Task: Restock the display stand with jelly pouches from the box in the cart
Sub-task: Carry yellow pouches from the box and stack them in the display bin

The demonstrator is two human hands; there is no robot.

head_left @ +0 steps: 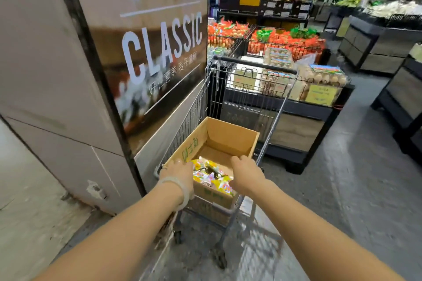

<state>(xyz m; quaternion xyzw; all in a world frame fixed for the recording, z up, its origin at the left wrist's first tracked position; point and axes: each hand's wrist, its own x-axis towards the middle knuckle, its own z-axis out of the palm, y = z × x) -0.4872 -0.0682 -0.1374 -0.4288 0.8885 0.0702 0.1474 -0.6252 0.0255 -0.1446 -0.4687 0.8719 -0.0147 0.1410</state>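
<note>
- Cardboard box (230,137) sits open in the basket of a wire cart (269,89), which stands beside a wall panel (157,52) printed with "CLASSIC".
- Yellow jelly pouches (211,174) lie heaped at the near end of the box; the far end shows bare cardboard floor, so I judge that most of the stock has already left it.
- Left hand (179,170), with a pale bangle (180,189) on its wrist, reaches over the near left corner of the box; its fingers curve down at the edge of the pile, but whether they pinch a pouch or only touch it cannot be told.
- Right hand (245,173) reaches over the right side of the pile, fingers bent downward toward the pouches; their tips are hidden behind the hand, so a grip cannot be confirmed either.
- No display stand for these pouches can be picked out; beyond the cart are an egg display (324,80) and bins of orange-netted produce (285,41), somewhat blurred.
- Judging from this, 1 more gathering of pouches is underway, and what remains is lifting the handful out, carrying it to the stand, and clearing the small remaining heap.
</note>
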